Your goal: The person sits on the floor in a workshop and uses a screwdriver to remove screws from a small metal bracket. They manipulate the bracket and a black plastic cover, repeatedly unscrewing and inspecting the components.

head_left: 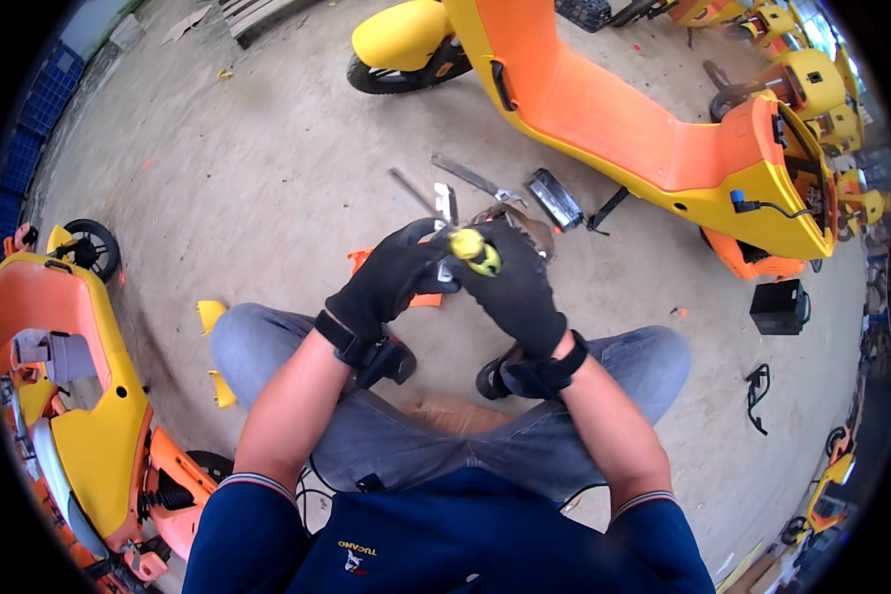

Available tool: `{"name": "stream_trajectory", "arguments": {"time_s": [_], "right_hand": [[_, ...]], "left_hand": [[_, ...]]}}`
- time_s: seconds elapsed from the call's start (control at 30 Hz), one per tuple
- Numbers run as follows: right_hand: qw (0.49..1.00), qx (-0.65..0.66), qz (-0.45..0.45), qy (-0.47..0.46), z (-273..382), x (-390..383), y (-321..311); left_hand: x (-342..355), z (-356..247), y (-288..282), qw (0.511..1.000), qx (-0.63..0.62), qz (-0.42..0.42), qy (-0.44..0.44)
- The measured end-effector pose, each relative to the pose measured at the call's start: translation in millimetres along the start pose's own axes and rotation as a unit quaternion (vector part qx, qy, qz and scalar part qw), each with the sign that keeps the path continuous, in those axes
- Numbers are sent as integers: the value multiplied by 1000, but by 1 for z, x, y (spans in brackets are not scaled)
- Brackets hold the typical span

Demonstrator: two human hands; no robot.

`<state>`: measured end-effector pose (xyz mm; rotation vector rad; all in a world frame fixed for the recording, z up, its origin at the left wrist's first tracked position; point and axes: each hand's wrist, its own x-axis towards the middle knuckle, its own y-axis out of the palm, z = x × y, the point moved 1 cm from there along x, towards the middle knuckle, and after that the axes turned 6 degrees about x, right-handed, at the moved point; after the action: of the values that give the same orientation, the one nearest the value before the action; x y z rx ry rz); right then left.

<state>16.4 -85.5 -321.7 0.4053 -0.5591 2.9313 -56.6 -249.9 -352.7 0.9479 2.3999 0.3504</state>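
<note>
Both my hands wear black gloves and meet in front of me, above the floor between my knees. My right hand (pixel 513 287) is closed around a tool with a yellow and black handle (pixel 472 247), which looks like a screwdriver seen nearly end-on. My left hand (pixel 391 279) pinches a small silvery metal part (pixel 445 204), partly hidden by the fingers. The tool's tip is hidden, so whether it touches the part I cannot tell. Just beyond the hands lie an adjustable wrench (pixel 475 178) and a black box-shaped part (pixel 555 200). Orange plastic pieces (pixel 426 299) show beneath the hands.
A yellow and orange scooter body (pixel 604 109) stands ahead to the right. Another partly dismantled scooter (pixel 99 396) is close on the left. A black battery-like box (pixel 779 307) and a black bracket (pixel 758 398) lie at right. Cardboard (pixel 455 414) lies between my feet.
</note>
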Motion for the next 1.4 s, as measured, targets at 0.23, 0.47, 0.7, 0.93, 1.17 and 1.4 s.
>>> {"name": "stream_trajectory", "arguments": {"time_s": [0.23,0.47,0.7,0.93,1.17,1.4], "right_hand": [[992,-99,6,-74,-2,0,2],[986,-132,21,-95,0,-2,-2],[989,-108,59,-86,-1,0,-9],[988,-107,82,-78,3,3,-14],[990,-120,54,-58,4,1,-8],[986,83,-11,141,-9,6,-13]], "left_hand": [[-3,0,1,991,106,26,80],[-1,0,6,998,60,-3,9],[-7,-3,0,920,324,54,214],[3,7,-6,919,320,67,219],[1,1,2,953,235,50,182],[7,-2,-15,989,-143,-24,33]]}}
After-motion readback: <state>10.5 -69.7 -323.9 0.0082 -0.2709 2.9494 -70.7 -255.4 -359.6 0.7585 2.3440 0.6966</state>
